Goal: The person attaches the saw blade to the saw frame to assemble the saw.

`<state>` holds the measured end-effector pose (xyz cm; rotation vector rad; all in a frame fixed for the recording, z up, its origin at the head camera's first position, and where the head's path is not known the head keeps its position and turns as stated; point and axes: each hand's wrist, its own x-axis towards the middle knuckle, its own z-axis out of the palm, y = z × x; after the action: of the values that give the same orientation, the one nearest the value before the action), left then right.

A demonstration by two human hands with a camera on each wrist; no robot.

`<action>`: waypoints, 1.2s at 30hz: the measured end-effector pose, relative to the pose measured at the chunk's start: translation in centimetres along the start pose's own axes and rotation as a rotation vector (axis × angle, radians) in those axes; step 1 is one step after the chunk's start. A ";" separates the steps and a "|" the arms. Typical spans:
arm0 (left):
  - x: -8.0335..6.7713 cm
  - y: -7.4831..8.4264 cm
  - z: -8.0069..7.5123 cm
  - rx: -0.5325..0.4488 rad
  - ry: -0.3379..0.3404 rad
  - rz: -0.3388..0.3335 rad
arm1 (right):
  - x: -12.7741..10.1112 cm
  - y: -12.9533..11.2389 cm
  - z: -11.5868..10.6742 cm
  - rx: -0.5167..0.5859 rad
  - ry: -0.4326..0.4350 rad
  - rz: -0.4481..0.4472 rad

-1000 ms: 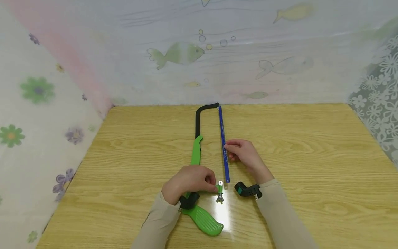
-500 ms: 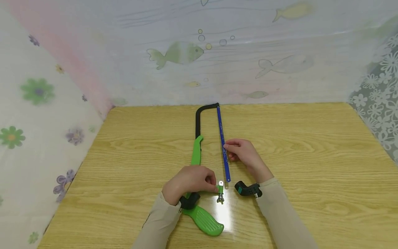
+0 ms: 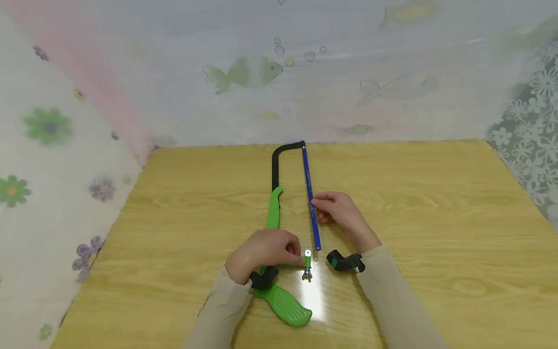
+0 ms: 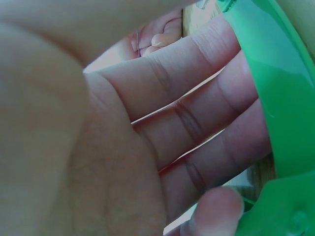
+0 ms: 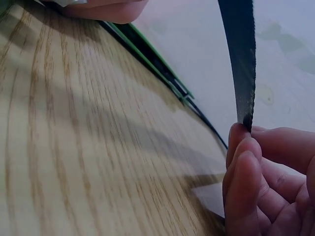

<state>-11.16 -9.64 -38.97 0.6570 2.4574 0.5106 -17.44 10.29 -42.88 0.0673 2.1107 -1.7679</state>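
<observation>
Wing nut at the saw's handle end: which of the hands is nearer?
Left. The left hand holds the green fitting beside the wing nut; the right hand pinches the blue blade farther up.

The table (image 3: 436, 232) is yellowish wood with darker brown grain running across it and a white glare patch near the lower centre of the frame. The saw frame (image 3: 274, 203) is bright green along its handle and lower bar, turning black at the curved far end and at a black collar by the grip. The blade (image 3: 309, 196) is blue with faint pale print. A small clamp (image 3: 307, 264) at its near end is green and silver. Both sleeves (image 3: 392, 300) are beige. The black wrist strap (image 3: 345, 261) carries a teal spot. The curtain (image 3: 244, 72) behind is whitish with pale green fish, bubbles and a pink band; at left, green and purple flowers; at upper right, white lace flowers.
</observation>
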 end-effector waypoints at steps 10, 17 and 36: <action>0.2 0.1 -0.7 0.012 0.006 0.000 | -1.1 -2.6 0.4 -0.065 -0.008 -0.002; 0.0 0.1 -0.5 0.006 0.008 0.006 | -0.5 -1.3 0.5 -0.077 -0.024 0.001; 0.0 0.1 -0.1 -0.024 -0.003 0.011 | -0.4 0.2 1.0 -0.138 -0.001 -0.034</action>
<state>-11.19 -9.53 -38.84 0.6613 2.4429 0.5417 -16.73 9.48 -43.03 -0.0069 2.2392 -1.6360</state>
